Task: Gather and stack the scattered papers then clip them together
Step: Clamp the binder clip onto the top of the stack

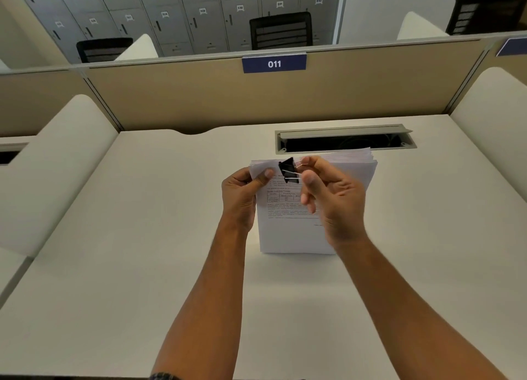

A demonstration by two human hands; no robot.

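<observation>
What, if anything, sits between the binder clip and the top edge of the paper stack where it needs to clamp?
Nothing visible. The right hand pinches the wire handles of the binder clip, which is already at the top edge of the paper stack. The left hand grips the stack's top left corner, its thumb just left of the clip, not under it.

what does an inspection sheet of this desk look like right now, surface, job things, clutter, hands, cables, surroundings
surface: pale desk, one paper stack on it.
job's things: paper stack gathered, far end lifted; black binder clip at its top edge, near the left corner.
clutter: nothing seen.
grippers: left hand holds the stack's top left corner; right hand pinches the clip's wire handles in a fingertip grip.
cables: dark cable tray slot open behind the stack; contents too dark to tell.
surroundings: tan partition with sign 011; grey lockers and black chairs beyond.
</observation>
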